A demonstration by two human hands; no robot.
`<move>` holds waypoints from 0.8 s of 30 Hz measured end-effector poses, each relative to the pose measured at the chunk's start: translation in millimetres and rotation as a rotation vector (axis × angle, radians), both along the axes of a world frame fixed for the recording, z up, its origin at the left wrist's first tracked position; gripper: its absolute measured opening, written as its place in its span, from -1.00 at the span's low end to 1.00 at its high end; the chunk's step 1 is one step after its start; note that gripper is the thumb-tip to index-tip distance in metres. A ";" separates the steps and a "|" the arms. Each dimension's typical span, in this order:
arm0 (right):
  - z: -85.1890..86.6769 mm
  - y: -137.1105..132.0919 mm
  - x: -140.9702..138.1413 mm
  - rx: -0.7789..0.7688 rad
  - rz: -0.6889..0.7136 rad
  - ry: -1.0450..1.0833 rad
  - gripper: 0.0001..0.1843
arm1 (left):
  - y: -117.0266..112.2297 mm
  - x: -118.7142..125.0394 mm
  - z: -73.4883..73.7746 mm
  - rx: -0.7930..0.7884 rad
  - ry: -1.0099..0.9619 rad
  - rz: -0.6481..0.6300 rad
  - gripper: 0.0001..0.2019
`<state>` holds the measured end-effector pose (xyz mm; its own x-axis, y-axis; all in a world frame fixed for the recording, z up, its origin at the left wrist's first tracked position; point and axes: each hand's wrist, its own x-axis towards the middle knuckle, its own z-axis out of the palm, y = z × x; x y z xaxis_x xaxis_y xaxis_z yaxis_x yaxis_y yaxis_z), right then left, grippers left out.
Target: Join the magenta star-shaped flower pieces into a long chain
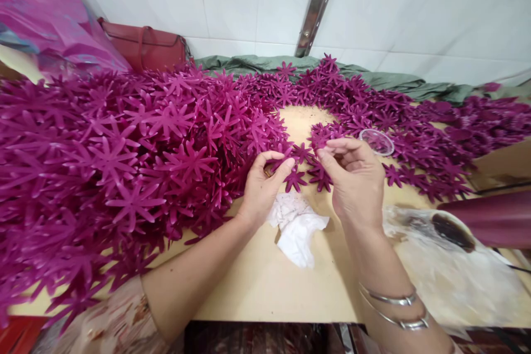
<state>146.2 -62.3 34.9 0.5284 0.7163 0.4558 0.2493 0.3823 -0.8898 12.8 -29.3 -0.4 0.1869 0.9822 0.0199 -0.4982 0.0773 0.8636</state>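
Observation:
My left hand point(262, 185) curls at the edge of a big heap of magenta plastic flower pieces point(124, 144), its thumb and fingers pinched on one flower piece point(286, 161). My right hand point(354, 177) is just to the right, fingers bent and pinched on another magenta flower piece point(321, 141). A few loose flower pieces point(295, 180) lie on the tan tabletop point(265, 282) between the hands. A crumpled white tissue point(296, 227) lies below them. Silver bangles circle my right wrist.
More magenta flowers point(415, 121) spread across the back and right. A small clear plastic cup point(376, 141) sits beyond my right hand. A clear plastic sheet with a dark smear point(448, 243) lies right. A red bag point(145, 47), pink plastic point(45, 16) and white tiled wall stand behind.

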 end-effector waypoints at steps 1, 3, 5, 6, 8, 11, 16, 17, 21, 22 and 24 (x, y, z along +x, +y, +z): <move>1.8 -1.3 -3.0 -0.001 -0.003 -0.056 -0.78 | -0.1 -0.3 -0.3 0.009 0.020 -0.025 -0.72; 3.9 -3.5 -8.9 -0.044 0.061 -0.126 -0.75 | -0.1 -1.0 -1.4 0.011 0.030 -0.058 -0.73; 3.3 -3.8 -12.5 -0.089 0.150 -0.114 -0.70 | 0.2 -1.5 -2.9 0.011 0.014 -0.052 -0.73; 2.0 -3.3 -13.0 -0.102 0.183 -0.088 -0.67 | 0.4 -1.6 -3.5 0.017 0.009 -0.046 -0.75; -1.4 -1.3 -11.9 -0.120 0.216 -0.032 -0.66 | 0.7 -1.7 -4.0 0.032 0.013 -0.047 -0.77; -5.3 1.0 -9.4 -0.158 0.219 -0.005 -0.71 | 1.2 -1.6 -3.7 0.054 0.037 -0.078 -0.77; -5.5 2.1 -9.3 -0.162 0.214 0.088 -0.81 | 2.5 -2.3 -4.8 0.100 0.113 -0.030 -0.78; -5.5 2.8 -7.9 -0.145 0.197 0.138 -0.83 | 2.7 -2.6 -5.1 0.107 0.126 -0.017 -0.79; -7.8 7.5 6.3 -0.029 0.044 0.264 -0.83 | 3.0 -2.6 -4.4 0.069 0.105 0.012 -0.77; -8.9 8.7 10.6 -0.002 0.007 0.272 -0.82 | 3.1 -2.5 -3.9 0.055 0.090 0.014 -0.77; -11.3 10.5 17.0 0.023 -0.047 0.267 -0.78 | 3.1 -2.2 -3.3 0.039 0.062 0.010 -0.75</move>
